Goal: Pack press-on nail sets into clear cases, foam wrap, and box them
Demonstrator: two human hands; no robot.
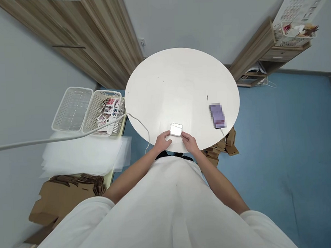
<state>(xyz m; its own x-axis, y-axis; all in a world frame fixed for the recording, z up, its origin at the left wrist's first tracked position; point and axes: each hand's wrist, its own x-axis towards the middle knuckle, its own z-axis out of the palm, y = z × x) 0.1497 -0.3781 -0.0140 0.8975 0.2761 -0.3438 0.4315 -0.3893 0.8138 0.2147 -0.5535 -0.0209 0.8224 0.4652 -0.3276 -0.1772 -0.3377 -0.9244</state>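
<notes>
A small, square, shiny white object lies near the front edge of the round white table. At its left side is my left hand, fingertips touching or very close to its edge and thumb apart from the fingers. My right hand is at the other side, its fingertips against the right edge. Both hands seem to hold the object between them, flat on the tabletop. Further right on the table lies a phone, blurred out, with a white cable at its lower end.
On the left stand two white baskets, one with printed cards. Below them are translucent sheets and cardboard. A white cable crosses toward the table's left edge. Cardboard pieces lie under the table's right side.
</notes>
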